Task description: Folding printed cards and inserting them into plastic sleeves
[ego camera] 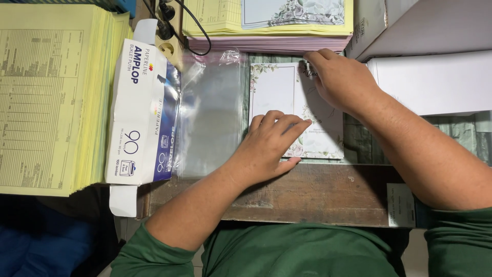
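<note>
A white card with a floral border (277,90) lies flat on the wooden table (318,195) in front of me. My left hand (269,146) rests palm down on the card's lower left part, fingers spread and pointing right. My right hand (341,79) presses on the card's upper right corner, fingers curled toward its top edge. Just left of the card lies a stack of clear plastic sleeves (212,113). Neither hand lifts anything.
A white and blue envelope box (141,113) lies left of the sleeves, beside a tall stack of yellow forms (48,97). More yellow and pink paper stacks with floral cards (269,23) sit at the back. White boxes and sheets (430,77) stand on the right. A power strip with black cables (169,31) sits behind.
</note>
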